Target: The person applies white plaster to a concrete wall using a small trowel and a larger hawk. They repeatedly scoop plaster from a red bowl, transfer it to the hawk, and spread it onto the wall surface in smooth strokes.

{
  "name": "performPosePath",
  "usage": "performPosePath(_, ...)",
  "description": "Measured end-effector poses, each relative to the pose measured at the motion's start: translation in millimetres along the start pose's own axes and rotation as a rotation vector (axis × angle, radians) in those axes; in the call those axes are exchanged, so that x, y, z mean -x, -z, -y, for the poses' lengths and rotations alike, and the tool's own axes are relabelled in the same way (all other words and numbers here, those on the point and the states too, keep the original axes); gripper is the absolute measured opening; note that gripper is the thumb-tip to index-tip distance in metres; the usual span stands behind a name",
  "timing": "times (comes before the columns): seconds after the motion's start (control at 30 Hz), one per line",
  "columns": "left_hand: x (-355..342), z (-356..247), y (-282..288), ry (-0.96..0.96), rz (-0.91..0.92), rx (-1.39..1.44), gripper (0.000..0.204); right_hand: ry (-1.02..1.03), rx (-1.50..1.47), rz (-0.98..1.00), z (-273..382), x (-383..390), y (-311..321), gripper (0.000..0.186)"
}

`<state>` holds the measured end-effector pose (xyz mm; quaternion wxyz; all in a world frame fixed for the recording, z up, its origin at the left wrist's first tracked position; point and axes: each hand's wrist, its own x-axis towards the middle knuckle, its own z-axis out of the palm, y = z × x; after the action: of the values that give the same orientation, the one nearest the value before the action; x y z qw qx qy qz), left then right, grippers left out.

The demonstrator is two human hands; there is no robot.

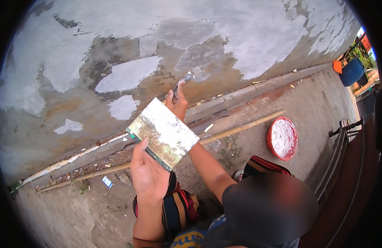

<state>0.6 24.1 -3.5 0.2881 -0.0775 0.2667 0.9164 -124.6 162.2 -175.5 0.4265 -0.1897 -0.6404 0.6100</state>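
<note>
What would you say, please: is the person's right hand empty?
No, the right hand holds a small scraper by its handle.

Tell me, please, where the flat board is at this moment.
In the head view, the flat board is just left of centre, held by the left hand, partly covering the right forearm.

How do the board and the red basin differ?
Shape: the board is flat and rectangular; the basin is round with a raised rim.
Colour: the board's face is patchy white and brown; the basin is red outside its white contents.
Support: the board is held in the left hand; the basin sits on the ground.
Shared: both show white on their upward faces.
</note>
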Motion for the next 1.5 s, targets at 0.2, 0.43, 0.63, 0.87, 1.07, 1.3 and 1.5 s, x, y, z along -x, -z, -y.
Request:
performPosePath(0.2,2.5,-0.1,-0.8,0.013,0.015,0.023,0.040,0.004,0.112,0.176,0.0,23.8,54.9,0.053)
performPosePath(0.43,12.9,-1.4,-3.3,-0.003,0.017,0.036,0.042,-0.055,0.008,0.105,45.1,-30.5,89.5,0.050)
performPosePath(0.63,11.4,-0.4,-6.3,-0.021,0.007,-0.002,0.043,-0.011,0.222,0.242,15.3,-3.5,68.1,0.048)
performPosePath(0.87,14.5,-4.5,-3.0,-0.036,0.039,0.023,0.043,-0.105,-0.031,0.135,35.1,-26.5,91.4,0.048)
performPosePath(1.07,10.1,-3.0,-1.7,0.002,0.036,0.015,0.039,-0.041,-0.063,0.203,13.9,-11.4,71.1,0.050)
performPosePath(1.3,11.0,-3.4,0.2,-0.025,-0.002,0.032,0.044,-0.151,-0.065,0.144,38.4,-18.4,85.5,0.048)
performPosePath(1.5,9.4,-6.2,-2.9,-0.036,-0.011,0.046,0.043,0.085,0.091,0.200,12.2,-4.8,62.4,0.049)
